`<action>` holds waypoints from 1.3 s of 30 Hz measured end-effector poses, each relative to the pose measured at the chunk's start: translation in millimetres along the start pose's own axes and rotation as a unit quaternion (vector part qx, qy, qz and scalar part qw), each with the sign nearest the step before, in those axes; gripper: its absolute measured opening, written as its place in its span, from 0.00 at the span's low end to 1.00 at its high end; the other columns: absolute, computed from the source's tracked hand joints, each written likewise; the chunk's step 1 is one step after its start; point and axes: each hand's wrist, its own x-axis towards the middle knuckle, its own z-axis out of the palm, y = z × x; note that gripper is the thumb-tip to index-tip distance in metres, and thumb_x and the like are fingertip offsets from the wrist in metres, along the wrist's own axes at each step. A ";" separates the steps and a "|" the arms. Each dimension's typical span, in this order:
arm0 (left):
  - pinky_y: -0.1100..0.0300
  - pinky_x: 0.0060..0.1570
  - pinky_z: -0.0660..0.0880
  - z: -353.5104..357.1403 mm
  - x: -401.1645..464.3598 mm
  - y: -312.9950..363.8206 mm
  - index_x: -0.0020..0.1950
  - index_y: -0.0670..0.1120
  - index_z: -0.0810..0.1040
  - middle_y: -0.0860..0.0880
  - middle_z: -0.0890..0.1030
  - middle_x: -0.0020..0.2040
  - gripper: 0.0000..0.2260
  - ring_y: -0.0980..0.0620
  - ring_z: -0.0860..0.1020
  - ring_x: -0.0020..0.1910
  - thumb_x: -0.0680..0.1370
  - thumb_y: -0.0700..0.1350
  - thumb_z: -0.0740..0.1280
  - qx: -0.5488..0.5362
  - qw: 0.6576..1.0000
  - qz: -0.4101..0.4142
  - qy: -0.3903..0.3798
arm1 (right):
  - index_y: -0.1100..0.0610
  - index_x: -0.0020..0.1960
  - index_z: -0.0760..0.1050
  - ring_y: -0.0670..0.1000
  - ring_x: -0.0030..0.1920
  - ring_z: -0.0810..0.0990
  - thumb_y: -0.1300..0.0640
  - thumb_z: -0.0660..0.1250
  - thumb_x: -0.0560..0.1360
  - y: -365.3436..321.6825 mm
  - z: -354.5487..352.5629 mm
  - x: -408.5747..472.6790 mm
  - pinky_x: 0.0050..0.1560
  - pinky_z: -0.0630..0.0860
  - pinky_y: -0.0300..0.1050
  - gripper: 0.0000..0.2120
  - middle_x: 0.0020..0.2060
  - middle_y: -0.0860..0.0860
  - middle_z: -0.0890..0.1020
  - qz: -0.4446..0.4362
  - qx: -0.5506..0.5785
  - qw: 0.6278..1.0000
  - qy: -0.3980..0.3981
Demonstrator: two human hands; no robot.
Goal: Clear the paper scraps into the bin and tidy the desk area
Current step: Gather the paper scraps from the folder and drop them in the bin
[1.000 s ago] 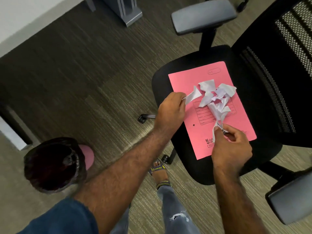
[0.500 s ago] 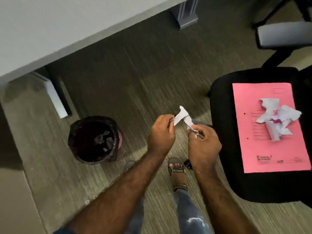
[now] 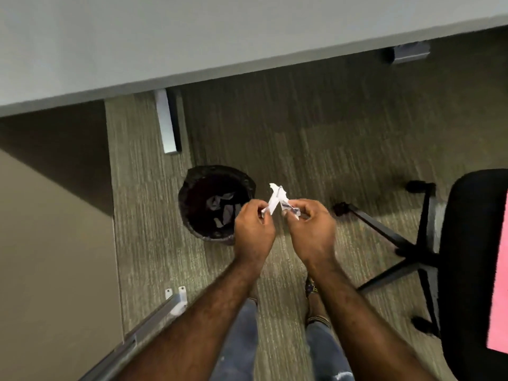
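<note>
My left hand (image 3: pixel 254 229) and my right hand (image 3: pixel 312 232) are side by side above the carpet, each pinching white paper scraps (image 3: pixel 277 198) that stick up between them. Just left of the hands stands a round bin (image 3: pixel 192 199) with a black liner, holding a few crumpled pieces. My left hand overlaps the bin's right rim in the view. At the right edge, a strip of the pink folder (image 3: pixel 499 298) lies on the black chair seat (image 3: pixel 467 270); the scraps on it are out of view.
A grey desk top (image 3: pixel 192 37) spans the top, with a desk leg (image 3: pixel 166 125) behind the bin. The chair's black wheeled base (image 3: pixel 398 243) spreads to the right of my hands. A beige panel (image 3: pixel 55 243) with a metal rail (image 3: pixel 154 317) stands at left. My feet are below.
My view and hands have swung left from the chair toward the bin, carrying the scraps. The bin now sits just beside my left hand; the folder has slid almost out of view.
</note>
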 end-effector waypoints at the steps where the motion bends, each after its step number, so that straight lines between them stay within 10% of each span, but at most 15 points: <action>1: 0.53 0.42 0.81 -9.9 5.5 -9.6 0.48 0.46 0.81 0.52 0.83 0.43 0.04 0.52 0.82 0.40 0.77 0.38 0.70 -0.001 1.000 -0.016 0.008 | 0.52 0.53 0.87 0.42 0.51 0.84 0.58 0.78 0.74 -4.1 14.3 0.2 0.57 0.82 0.44 0.08 0.50 0.44 0.85 -0.001 -0.005 1.000 -0.019; 7: 0.52 0.41 0.80 -53.8 33.1 -58.2 0.48 0.44 0.81 0.46 0.85 0.42 0.02 0.47 0.83 0.41 0.77 0.38 0.71 0.021 0.992 -0.120 0.036 | 0.52 0.51 0.87 0.45 0.49 0.84 0.57 0.79 0.73 -23.8 89.3 -4.7 0.54 0.82 0.44 0.08 0.49 0.46 0.86 -0.002 -0.046 0.995 -0.091; 12: 0.55 0.37 0.75 -74.0 54.1 -88.4 0.50 0.46 0.80 0.46 0.84 0.46 0.02 0.45 0.82 0.43 0.78 0.41 0.71 0.055 0.984 -0.164 0.030 | 0.52 0.52 0.86 0.43 0.49 0.81 0.58 0.78 0.75 -30.9 134.0 -7.2 0.44 0.69 0.21 0.07 0.52 0.47 0.85 -0.017 -0.108 0.986 -0.128; 25: 0.52 0.41 0.82 -81.0 77.6 -120.2 0.55 0.46 0.79 0.46 0.84 0.49 0.08 0.45 0.84 0.46 0.77 0.41 0.72 0.064 0.981 -0.184 0.022 | 0.52 0.76 0.74 0.50 0.64 0.81 0.53 0.78 0.75 -25.4 180.4 8.8 0.63 0.77 0.40 0.31 0.66 0.52 0.82 -0.008 -0.143 0.968 -0.208; 39: 0.47 0.49 0.83 -33.5 62.3 -71.6 0.62 0.46 0.79 0.47 0.84 0.51 0.13 0.46 0.84 0.47 0.78 0.46 0.72 0.043 0.986 -0.160 0.006 | 0.53 0.71 0.78 0.49 0.67 0.80 0.56 0.77 0.76 -11.2 102.8 7.3 0.69 0.77 0.50 0.24 0.67 0.50 0.81 -0.019 -0.096 0.984 -0.152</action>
